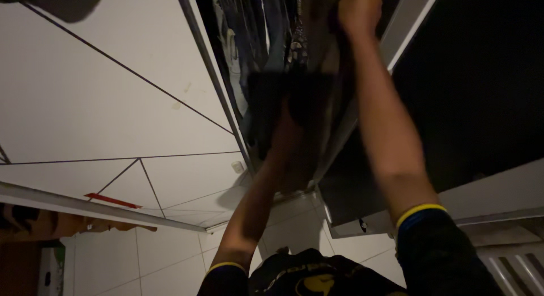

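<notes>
Both my arms reach into an open wardrobe full of hanging clothes [266,29], mostly dark with some patterned pieces. My left hand [290,126] is in the middle of the view, closed on a dark garment [289,86] that hangs as a dark rectangle in front of the others. My right hand [360,9] is at the top edge, fingers closed around the upper part of a brownish hanging garment [323,41]; what exactly it grips is cut off by the frame. I wear dark sleeves with yellow cuffs [420,210].
A white wardrobe door [102,103] with thin dark lines fills the left side. Its metal frame edge [212,75] runs beside the clothes. A dark panel [481,86] lies at right. White floor tiles [164,256] show below, and a white box [51,270] at bottom left.
</notes>
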